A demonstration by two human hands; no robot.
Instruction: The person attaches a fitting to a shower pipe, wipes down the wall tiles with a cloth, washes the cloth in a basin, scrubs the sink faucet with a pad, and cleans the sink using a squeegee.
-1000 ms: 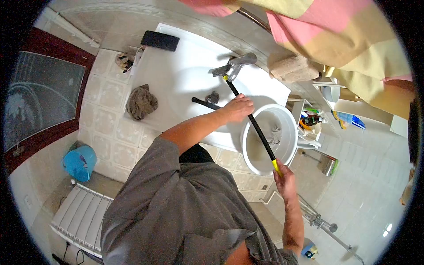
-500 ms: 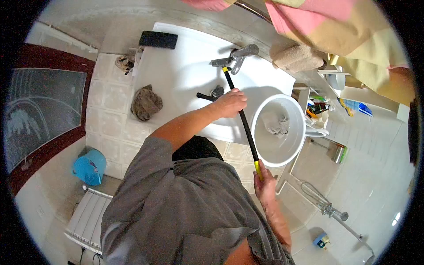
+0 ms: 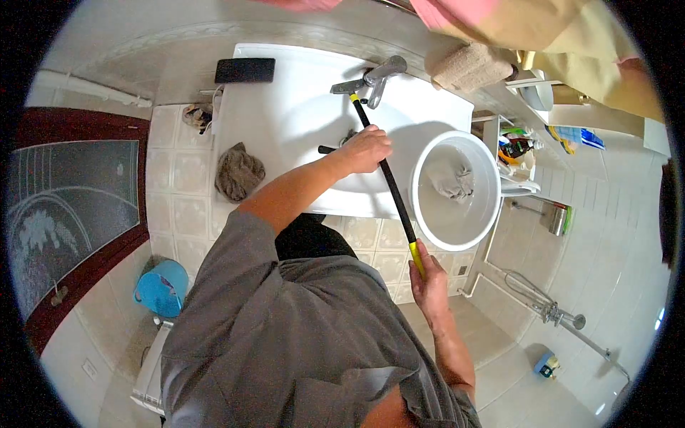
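My left hand [image 3: 365, 150] is wrapped around the middle of a long-handled scraper [image 3: 394, 194], which has a black pole and yellow bands. My right hand [image 3: 429, 278] closes on the yellow lower end of the same pole. The flat grey head lies over the white sink [image 3: 285, 107], right beside the chrome faucet [image 3: 385, 71]. Under my left hand, a small black-handled item [image 3: 326, 150] is mostly covered. Close to the pole on the right stands a white bucket [image 3: 457, 233] holding water and a pale cloth [image 3: 451, 182].
A brown cloth [image 3: 240, 172] hangs over the sink's left edge, and a black rectangular object [image 3: 245, 70] rests on its back corner. Further left is a blue bin [image 3: 161, 288]. Bottles [image 3: 515, 148] fill a shelf on the right. A beige towel [image 3: 469, 66] lies behind the sink.
My view has shifted slightly. Both hands keep their grip on the pole. My left forearm now covers more of the small black-handled item in the sink.
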